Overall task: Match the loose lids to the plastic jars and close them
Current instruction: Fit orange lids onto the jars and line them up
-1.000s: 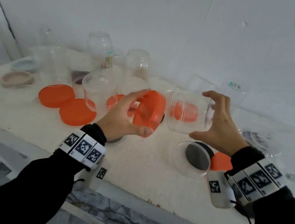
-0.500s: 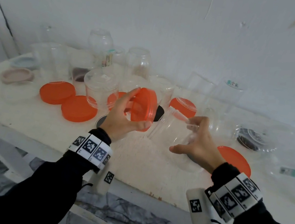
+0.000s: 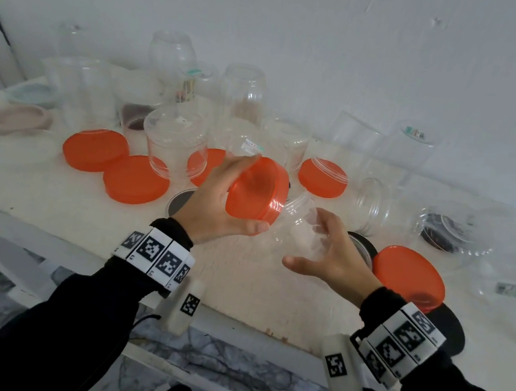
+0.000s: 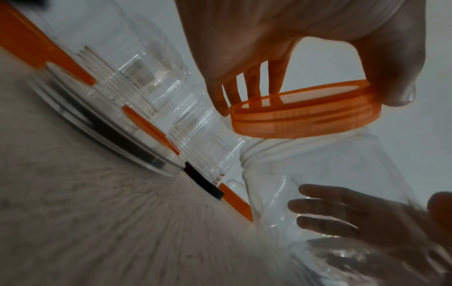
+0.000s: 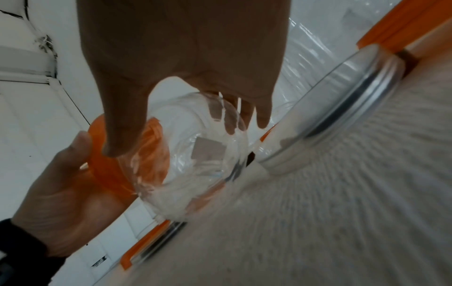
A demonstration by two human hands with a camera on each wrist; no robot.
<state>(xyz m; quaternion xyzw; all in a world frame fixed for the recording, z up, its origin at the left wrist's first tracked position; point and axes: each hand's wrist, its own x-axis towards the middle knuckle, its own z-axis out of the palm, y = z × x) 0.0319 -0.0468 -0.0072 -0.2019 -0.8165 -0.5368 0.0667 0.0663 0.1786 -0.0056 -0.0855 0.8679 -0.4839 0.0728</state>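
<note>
Above the table [image 3: 250,290], lid meets jar.
Left hand [image 3: 214,201] grips orange lid [image 3: 257,191]; right hand [image 3: 335,257] clasps clear jar [image 3: 302,227], nearly touching.

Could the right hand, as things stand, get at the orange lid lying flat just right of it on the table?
Probably not yet: the right hand grips a clear jar. The path itself looks free, since that orange lid lies uncovered beside the wrist.

White table [image 3: 234,281], clear jars [image 3: 174,142], orange lids [image 3: 95,149], black lids [image 3: 448,327]
</note>
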